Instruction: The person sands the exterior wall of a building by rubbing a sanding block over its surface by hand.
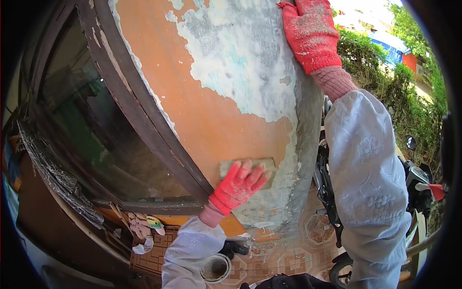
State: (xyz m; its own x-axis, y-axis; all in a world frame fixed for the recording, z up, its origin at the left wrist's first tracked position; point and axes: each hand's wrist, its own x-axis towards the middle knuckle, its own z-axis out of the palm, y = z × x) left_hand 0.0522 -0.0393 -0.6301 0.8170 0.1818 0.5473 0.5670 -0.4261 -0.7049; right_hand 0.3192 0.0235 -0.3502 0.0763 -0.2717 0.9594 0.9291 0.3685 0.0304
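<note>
My left hand (237,187), in a dusty red glove, is closed on a flat, greyish rectangular pad (268,166) and presses it against the wall. Whether the pad is sandpaper or a sponge I cannot tell. Around it, the wall's orange paint (192,125) is peeling, with bare whitish and grey plaster (240,62) showing higher up and at the right. My right hand (312,36), also in a dusty red glove, rests against the wall's right edge near the top. Its thumb stands apart, and the fingertips are partly cut off or hidden.
A dark wooden window frame (139,111) with glass borders the wall on the left. Below stand a round bucket (215,268) and a brown woven or moulded basket (153,253) beside cloths. Motorcycles (417,185) are parked at the right, before a hedge (368,58).
</note>
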